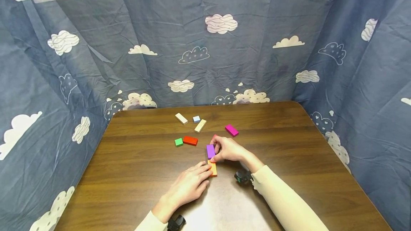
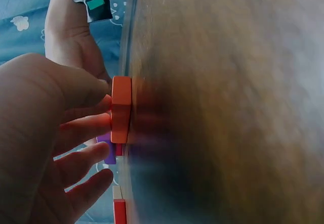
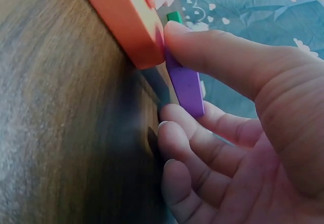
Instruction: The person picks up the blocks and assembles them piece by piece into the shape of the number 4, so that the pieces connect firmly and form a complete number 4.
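My right hand (image 1: 226, 149) pinches a purple block (image 1: 210, 151) by its ends, thumb at the near end and index finger at the far one. Directly in front of it lies an orange block (image 1: 213, 170), end toward the purple one, and the right thumb overlaps its far edge. Extended fingertips of my left hand (image 1: 191, 181) touch the left side of the orange block, also seen from the side in the left wrist view as an orange block (image 2: 120, 110). Beyond the purple block, a pinkish-red block (image 1: 214, 137) is mostly hidden by the right index finger.
To the left lie a green block (image 1: 178, 142) and a red block (image 1: 190, 140). Farther back are two cream blocks, one a pale block (image 1: 181, 118), plus a small light-blue block (image 1: 196, 119). A magenta block (image 1: 231, 130) sits back right. Cloud-patterned curtains border the wooden table (image 1: 289, 145).
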A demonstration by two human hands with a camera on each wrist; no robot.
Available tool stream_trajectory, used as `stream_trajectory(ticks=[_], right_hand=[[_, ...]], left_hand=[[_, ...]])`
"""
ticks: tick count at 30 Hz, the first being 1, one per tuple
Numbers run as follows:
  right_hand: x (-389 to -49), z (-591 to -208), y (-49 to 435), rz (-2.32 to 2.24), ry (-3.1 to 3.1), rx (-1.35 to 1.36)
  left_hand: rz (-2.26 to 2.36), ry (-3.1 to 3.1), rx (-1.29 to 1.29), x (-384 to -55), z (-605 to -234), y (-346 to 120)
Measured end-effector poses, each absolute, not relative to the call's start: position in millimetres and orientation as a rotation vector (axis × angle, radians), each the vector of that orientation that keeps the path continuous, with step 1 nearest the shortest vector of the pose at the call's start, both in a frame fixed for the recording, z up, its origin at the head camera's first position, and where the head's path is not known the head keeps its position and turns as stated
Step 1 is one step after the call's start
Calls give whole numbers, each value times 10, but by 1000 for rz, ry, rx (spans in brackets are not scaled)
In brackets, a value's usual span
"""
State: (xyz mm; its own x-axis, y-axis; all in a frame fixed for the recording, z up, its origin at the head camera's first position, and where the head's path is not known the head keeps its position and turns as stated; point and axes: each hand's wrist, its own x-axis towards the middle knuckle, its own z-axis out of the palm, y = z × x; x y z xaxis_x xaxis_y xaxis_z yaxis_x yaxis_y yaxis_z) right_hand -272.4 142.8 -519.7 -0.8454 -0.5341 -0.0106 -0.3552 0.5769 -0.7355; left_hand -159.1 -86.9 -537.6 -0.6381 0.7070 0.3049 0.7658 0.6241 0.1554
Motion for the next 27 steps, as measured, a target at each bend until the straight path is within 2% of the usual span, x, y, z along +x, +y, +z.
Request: stream_trajectory(ticks=[27], right_hand=[[-2700,-5265,1436,-1097,2609,-742]], left_hand=[[-460,-2574,-1189,-1642,-5351,-784]])
